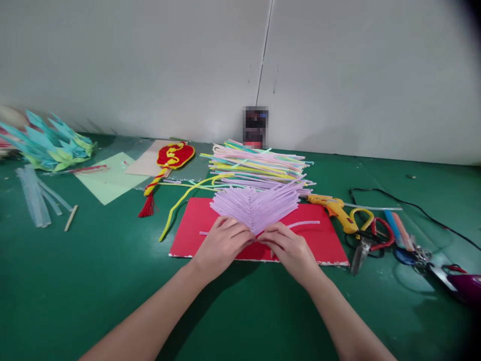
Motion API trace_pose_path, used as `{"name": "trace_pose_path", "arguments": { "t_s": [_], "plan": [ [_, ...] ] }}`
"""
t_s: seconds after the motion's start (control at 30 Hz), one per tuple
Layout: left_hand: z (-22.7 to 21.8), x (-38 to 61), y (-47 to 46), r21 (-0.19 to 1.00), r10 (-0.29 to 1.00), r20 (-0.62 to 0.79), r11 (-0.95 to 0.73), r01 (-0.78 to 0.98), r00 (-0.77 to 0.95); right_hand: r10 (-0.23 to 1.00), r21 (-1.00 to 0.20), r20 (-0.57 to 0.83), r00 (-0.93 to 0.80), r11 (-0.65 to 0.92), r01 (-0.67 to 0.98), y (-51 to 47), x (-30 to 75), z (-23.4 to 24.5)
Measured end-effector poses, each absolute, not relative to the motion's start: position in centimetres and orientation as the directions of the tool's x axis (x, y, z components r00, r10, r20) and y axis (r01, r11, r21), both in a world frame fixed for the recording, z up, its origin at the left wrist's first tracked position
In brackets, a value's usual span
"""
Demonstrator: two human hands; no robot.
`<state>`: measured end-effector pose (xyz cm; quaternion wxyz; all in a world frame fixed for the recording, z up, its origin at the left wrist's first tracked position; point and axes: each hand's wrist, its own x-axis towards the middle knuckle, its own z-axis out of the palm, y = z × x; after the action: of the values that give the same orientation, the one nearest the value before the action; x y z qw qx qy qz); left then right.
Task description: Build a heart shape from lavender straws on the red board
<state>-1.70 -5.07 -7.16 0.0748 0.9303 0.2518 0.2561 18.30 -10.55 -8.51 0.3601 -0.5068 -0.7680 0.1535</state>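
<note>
A lilac fan-shaped piece (251,200), made of pipe cleaners laid in a V pattern, lies over a red board (184,235). At its pointed lower end, my left hand (225,243) and my right hand (291,248) meet with fingers pinched. Between them runs a lilac pipe cleaner (306,222); one end sticks out beyond the right hand and a short end shows left of the left hand. Its middle is hidden by my fingers. Behind the piece lies a pile of pastel pipe cleaners (259,163).
On the right are a yellow glue gun (338,208), scissors (361,255), a black cord (417,203) and a purple-handled tool (468,287). Leftward lie a bent yellow pipe cleaner (173,209), a red tasselled ornament (175,155), green paper (108,178), glue sticks (33,198) and a turquoise folded piece (52,145).
</note>
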Motion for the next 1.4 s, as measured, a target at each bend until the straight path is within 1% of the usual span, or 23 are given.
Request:
{"name": "trace_pose_path", "arguments": {
  "t_s": [0.17,0.33,0.5,0.67,0.83,0.93,1.1,1.27,1.4],
  "plan": [
    [-7.2,-2.0,-5.1,0.205,0.52,0.408,-0.853,0.479,0.751,0.878,-0.607,0.397,-0.266,0.469,0.641,-10.6,18.3,-8.5],
    [-6.8,-2.1,-5.2,0.174,0.451,0.374,-0.892,0.416,0.81,0.883,-0.597,0.347,-0.316,0.467,0.652,-10.7,18.4,-8.1],
    [-6.4,-2.0,-5.2,0.161,0.38,0.361,-0.925,0.344,0.852,0.849,-0.593,0.35,-0.396,0.528,0.607,-10.5,18.8,-8.1],
    [-6.6,-2.0,-5.1,0.15,0.385,0.332,-0.923,0.355,0.861,0.849,-0.636,0.358,-0.389,0.527,0.564,-10.1,18.9,-8.4],
    [-7.0,-2.2,-4.9,0.177,0.428,0.302,-0.903,0.391,0.852,0.871,-0.674,0.377,-0.313,0.491,0.552,-9.6,18.8,-8.7],
    [-7.1,-2.1,-4.8,0.205,0.438,0.273,-0.896,0.393,0.857,0.875,-0.675,0.376,-0.304,0.484,0.557,-9.5,18.7,-8.7],
    [-7.4,-2.0,-4.9,0.254,0.44,0.256,-0.89,0.379,0.861,0.862,-0.641,0.393,-0.32,0.506,0.577,-9.5,18.9,-9.0],
    [-7.4,-2.0,-4.8,0.344,0.508,0.202,-0.837,0.425,0.837,0.871,-0.622,0.403,-0.282,0.486,0.613,-9.5,18.9,-9.1],
    [-7.4,-2.0,-4.8,0.35,0.514,0.189,-0.832,0.431,0.837,0.876,-0.625,0.396,-0.274,0.476,0.619,-9.5,18.8,-9.1]
  ]
}}
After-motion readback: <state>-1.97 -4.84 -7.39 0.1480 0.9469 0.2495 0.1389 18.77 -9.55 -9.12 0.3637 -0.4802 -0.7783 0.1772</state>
